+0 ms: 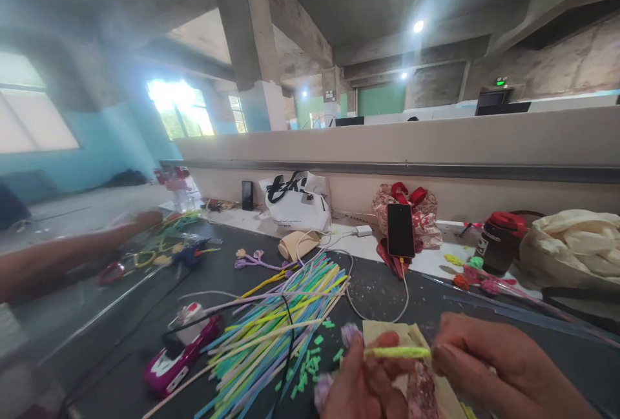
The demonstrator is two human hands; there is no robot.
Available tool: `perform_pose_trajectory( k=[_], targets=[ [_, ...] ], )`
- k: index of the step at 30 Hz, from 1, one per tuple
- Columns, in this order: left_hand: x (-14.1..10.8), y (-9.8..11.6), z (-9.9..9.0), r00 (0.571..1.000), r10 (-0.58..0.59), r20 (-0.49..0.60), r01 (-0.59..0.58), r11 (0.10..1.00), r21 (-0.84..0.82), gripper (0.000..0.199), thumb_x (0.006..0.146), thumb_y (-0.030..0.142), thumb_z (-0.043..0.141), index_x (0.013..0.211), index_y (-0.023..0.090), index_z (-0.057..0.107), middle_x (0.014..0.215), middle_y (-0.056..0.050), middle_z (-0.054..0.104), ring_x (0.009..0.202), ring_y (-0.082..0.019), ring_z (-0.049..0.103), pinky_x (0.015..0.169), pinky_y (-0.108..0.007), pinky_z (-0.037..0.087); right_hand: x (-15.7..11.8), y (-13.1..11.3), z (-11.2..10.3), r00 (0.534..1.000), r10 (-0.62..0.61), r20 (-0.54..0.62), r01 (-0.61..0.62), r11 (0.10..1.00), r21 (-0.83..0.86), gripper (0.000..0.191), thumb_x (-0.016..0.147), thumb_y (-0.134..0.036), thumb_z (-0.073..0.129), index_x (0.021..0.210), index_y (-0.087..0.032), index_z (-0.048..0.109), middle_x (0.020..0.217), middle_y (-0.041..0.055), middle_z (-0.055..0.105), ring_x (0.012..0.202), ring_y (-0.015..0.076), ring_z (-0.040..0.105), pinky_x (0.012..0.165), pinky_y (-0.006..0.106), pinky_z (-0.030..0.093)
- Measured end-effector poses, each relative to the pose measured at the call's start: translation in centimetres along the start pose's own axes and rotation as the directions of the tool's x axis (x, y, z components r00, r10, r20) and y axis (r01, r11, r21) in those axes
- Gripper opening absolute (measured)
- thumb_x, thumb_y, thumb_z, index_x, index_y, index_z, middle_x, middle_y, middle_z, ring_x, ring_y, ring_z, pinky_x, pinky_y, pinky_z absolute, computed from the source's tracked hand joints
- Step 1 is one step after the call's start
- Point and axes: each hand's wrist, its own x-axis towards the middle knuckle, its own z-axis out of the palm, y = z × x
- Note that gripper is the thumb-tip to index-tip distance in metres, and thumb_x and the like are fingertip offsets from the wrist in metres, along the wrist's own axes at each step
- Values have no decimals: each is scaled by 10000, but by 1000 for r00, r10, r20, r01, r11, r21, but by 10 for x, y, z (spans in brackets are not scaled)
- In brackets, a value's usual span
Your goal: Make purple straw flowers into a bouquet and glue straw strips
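Observation:
A short yellow fuzzy stem [400, 352] spans the gap between my two hands near the bottom of the view. The fingers of my left hand [363, 380] are closed on its left end, and my right hand [489, 364] pinches the right end. Beneath them lies a beige sheet [387, 330] with a reddish patterned item [422, 393] on it. Pale purple fuzzy pieces [322, 390] show beside my left hand. Small green cut bits [307, 370] are scattered to its left, next to a large pile of coloured fuzzy stems [271, 335].
A magenta power strip [167, 367] with cables sits left of the pile. Another person's blurred arm [72, 251] reaches in at far left. Behind are a white bag [300, 206], an upright phone [400, 230], a dark red-lidded cup [496, 245] and a cream bag [571, 248].

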Motion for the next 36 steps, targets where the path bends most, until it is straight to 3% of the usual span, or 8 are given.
perform_pose_trajectory(
  k=[3,6,11,17,20,24,31,36],
  targets=[
    [9,18,4,994,-23,-108,-1,975,-222,259,783,342,508,714,116,615,592,-33,625,392,-22,486,378,-110,335,-4,4,-9,998,-23,53,27,996,-82,329,819,-341,434,529,-185,426,510,-18,462,462,93,415,428,185,310],
    [11,38,5,974,184,-134,-195,978,-78,233,801,297,484,734,102,594,608,-39,622,453,-46,523,340,-108,287,2,13,-6,996,74,43,-73,997,-38,348,790,-362,469,497,-178,426,480,-23,446,456,91,397,421,193,279],
    [29,57,-2,894,448,-5,-433,868,241,271,760,363,521,771,103,598,631,-41,637,470,-77,540,365,-143,331,17,30,33,886,426,183,-456,734,503,360,731,-409,478,457,-181,429,341,-66,346,310,55,282,343,178,187],
    [53,55,-7,873,486,46,-471,814,341,303,743,405,519,768,117,610,561,-17,621,403,-64,494,358,-154,285,5,49,70,916,239,322,-401,509,762,510,697,-540,461,337,-184,406,280,-48,315,292,64,324,342,182,267],
    [55,51,-7,891,447,75,-440,811,386,331,741,427,507,765,117,619,560,-25,624,423,-77,499,378,-166,288,0,56,66,881,399,254,-459,593,662,473,687,-572,479,451,-165,533,400,1,476,397,102,444,380,188,317],
    [54,40,-8,921,369,127,-378,761,528,398,748,462,474,771,107,653,573,-41,631,416,-62,418,404,-179,273,7,58,58,907,398,-135,-344,888,305,325,742,-483,485,819,-215,652,816,49,648,789,200,566,666,233,418],
    [48,27,-11,958,218,187,-286,787,547,372,757,431,489,967,159,632,736,-7,578,475,-38,369,416,-166,247,11,55,78,987,105,-119,-97,993,70,344,847,-365,334,708,-191,597,635,12,589,568,132,514,535,190,380],
    [48,33,-11,962,103,252,-219,843,491,405,775,440,450,973,122,603,648,-1,555,384,-34,385,329,-157,236,6,52,74,986,111,-123,-116,993,-35,303,859,-334,331,701,-204,555,637,-17,595,584,112,532,540,162,362]
  ],
)
